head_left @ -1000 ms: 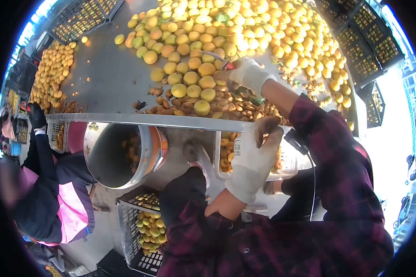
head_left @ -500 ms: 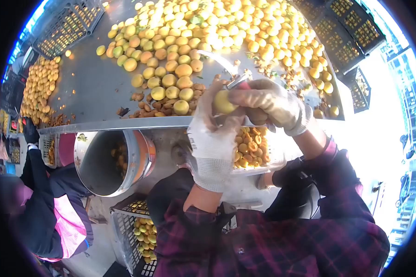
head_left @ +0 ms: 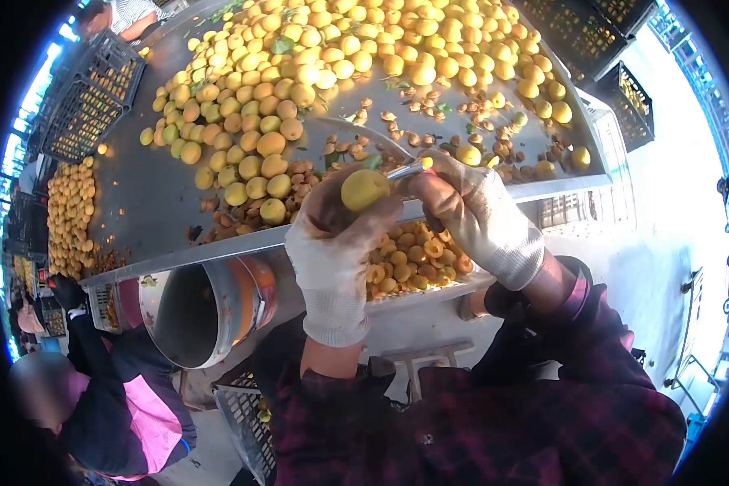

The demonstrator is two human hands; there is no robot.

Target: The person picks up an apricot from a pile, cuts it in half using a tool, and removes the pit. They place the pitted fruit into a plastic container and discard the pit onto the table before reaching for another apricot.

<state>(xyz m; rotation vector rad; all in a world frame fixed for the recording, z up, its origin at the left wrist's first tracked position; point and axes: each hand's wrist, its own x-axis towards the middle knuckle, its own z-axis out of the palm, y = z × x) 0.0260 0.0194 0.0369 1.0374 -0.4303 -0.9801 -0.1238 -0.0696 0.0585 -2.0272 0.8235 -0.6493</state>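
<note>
My left hand (head_left: 332,243), in a white knit glove, holds a whole yellow apricot (head_left: 364,190) between thumb and fingers just over the table's near edge. My right hand (head_left: 482,211), gloved too and stained at the fingers, grips a curved knife (head_left: 400,172) with a bit of red handle showing. Its thin blade points away to the left over the table, the base close beside the apricot. Below both hands sits a crate of halved apricots (head_left: 409,263). Pits (head_left: 300,182) lie on the metal just beyond my left hand.
Whole apricots (head_left: 300,65) are heaped across the metal table (head_left: 150,194). A bucket (head_left: 206,312) lies tilted under its near edge, with a black crate (head_left: 251,429) below. A person (head_left: 138,397) sits at left; another sleeve (head_left: 134,16) shows at the far left corner. Crates (head_left: 628,101) stand at right.
The view has turned, so the table sits slanted. My right hand with the knife has drawn away from the apricot, which now shows fully in my left hand.
</note>
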